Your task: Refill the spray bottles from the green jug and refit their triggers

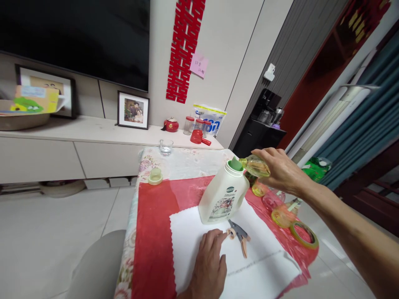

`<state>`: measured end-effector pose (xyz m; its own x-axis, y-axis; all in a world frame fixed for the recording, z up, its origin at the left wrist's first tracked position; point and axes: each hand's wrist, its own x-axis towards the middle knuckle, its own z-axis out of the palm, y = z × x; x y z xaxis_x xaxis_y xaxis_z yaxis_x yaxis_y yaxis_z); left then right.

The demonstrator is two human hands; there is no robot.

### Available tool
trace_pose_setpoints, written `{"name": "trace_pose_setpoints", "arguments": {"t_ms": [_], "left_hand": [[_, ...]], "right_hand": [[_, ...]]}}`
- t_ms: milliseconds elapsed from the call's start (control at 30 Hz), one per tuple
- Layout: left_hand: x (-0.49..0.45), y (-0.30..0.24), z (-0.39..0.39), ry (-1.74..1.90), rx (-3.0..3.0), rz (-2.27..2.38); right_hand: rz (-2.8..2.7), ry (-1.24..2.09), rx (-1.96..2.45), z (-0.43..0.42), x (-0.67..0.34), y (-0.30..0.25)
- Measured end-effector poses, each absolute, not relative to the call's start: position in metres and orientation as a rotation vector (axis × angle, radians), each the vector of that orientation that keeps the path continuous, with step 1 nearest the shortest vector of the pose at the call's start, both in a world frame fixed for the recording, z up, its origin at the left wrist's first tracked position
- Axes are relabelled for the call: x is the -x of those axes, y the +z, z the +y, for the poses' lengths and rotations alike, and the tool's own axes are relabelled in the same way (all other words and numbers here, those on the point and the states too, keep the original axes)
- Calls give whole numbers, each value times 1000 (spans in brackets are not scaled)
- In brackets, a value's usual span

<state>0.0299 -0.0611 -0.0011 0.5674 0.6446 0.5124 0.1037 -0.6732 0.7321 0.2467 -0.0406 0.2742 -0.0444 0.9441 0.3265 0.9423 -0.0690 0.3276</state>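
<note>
My right hand (279, 168) is wrapped round a small clear bottle (257, 166) with yellowish contents. That bottle is tipped sideways, its neck at the green spout in the mouth of a large pale detergent bottle (220, 197). The detergent bottle stands uncapped on a white cloth (190, 232). On the cloth in front of it lie scissors (239, 234) with grey blades and peach handles. My left hand (210, 263) rests on the cloth, fingers stretched out, its fingertips beside the scissors. A translucent greenish cap (155, 176) sits at the table's left side.
Red sheeting (156, 207) lies under the cloth. Along the right edge are a roll of tape (304, 235) and several clear coloured bottles (284, 214). A glass cup (166, 147) stands at the back, before a cabinet with red-lidded jars (188, 125) and a red scoop (197, 136).
</note>
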Motion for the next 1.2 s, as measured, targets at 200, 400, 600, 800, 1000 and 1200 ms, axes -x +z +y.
{"name": "trace_pose_setpoints", "arguments": {"t_ms": [200,400,600,800,1000,1200], "left_hand": [[-31,0,-60,1024,-2156,596],[-31,1,-60,1026,-2156,588],[-31,1,-60,1024,-2155,586],[-30,2,-60,995,-2141,610],[-29,5,-61,990,-2115,612],[-30,4,-61,947,-2125,600]], "right_hand": [[2108,712,-2148,-40,-243,280],[2064,703,-2146,-40,-239,284],[2037,735,-2121,-38,-236,287],[2055,810,-2041,-37,-238,288],[2031,832,-1983,-35,-237,292],[2010,852,-1957,-34,-234,294]]}}
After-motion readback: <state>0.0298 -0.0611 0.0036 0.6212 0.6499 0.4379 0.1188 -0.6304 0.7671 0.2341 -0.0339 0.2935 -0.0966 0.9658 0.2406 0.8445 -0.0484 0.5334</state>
